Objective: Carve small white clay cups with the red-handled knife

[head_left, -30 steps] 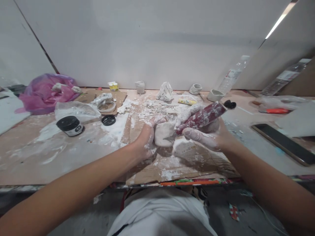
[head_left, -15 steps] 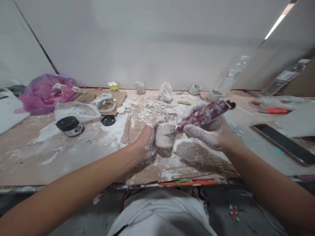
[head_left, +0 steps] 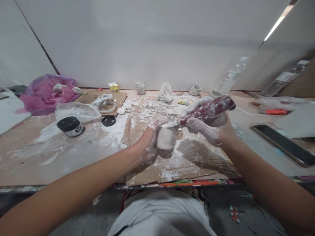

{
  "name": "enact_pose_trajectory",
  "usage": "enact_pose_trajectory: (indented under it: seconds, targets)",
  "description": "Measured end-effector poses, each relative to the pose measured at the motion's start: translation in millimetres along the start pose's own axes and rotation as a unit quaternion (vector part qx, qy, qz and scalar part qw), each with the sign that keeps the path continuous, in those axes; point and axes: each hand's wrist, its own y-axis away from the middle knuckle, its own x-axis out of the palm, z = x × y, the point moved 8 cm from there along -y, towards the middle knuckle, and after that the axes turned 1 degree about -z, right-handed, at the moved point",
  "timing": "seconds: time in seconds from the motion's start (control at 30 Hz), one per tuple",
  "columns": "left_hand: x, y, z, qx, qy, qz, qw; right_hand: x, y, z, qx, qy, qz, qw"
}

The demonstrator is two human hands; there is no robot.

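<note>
Grasping | left grip [head_left: 150, 138]: white block [head_left: 165, 139] | right grip [head_left: 209, 131]: maroon tool [head_left: 209, 109] | pink bag [head_left: 40, 96]: clumps [head_left: 58, 87] amid folds

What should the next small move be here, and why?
Probably a short, light stroke of the blade along the top of the white lump. The right hand grips the red handle, the blade is at the lump's upper edge, and the left hand cups its side, which should steady it.
</note>
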Motion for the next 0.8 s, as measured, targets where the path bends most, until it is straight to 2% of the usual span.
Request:
enact_pose_trajectory:
  seconds: [0.07, 0.23, 0.47, 0.53, 0.6, 0.67, 0.73, 0.8]
  targets:
    - [-1, 0, -1, -0.002, -0.004, -0.005, 1.0, -4, -1, -2, -0.002, -0.001, -0.012, 1.0]
    - [2, 1, -3, 0.006, 0.007, -0.004, 1.0, 8, 2, 3, -0.017, -0.004, 0.043, 0.999]
    - [1, -1, -3, 0.009, 0.003, 0.009, 1.0, -5, -1, 2, -0.013, -0.007, -0.013, 1.0]
    - [1, -5, -5, 0.02, 0.024, 0.024, 0.999, 0, 2, 4, -0.012, -0.019, 0.033, 0.999]
    - [3, -8, -8, 0.035, 0.049, 0.05, 0.997, 15, 7, 7, -0.009, -0.011, 0.124, 0.992]
    - [5, -10, -9, 0.04, 0.061, 0.074, 0.995, 26, 13, 8, -0.01, 0.011, 0.187, 0.982]
    - [4, -10, -10, 0.047, 0.062, 0.067, 0.995, 26, 12, 7, -0.011, 0.016, 0.179, 0.984]
    - [0, -8, -11, 0.048, 0.057, 0.043, 0.996, 16, 8, 4, -0.009, -0.009, 0.124, 0.992]
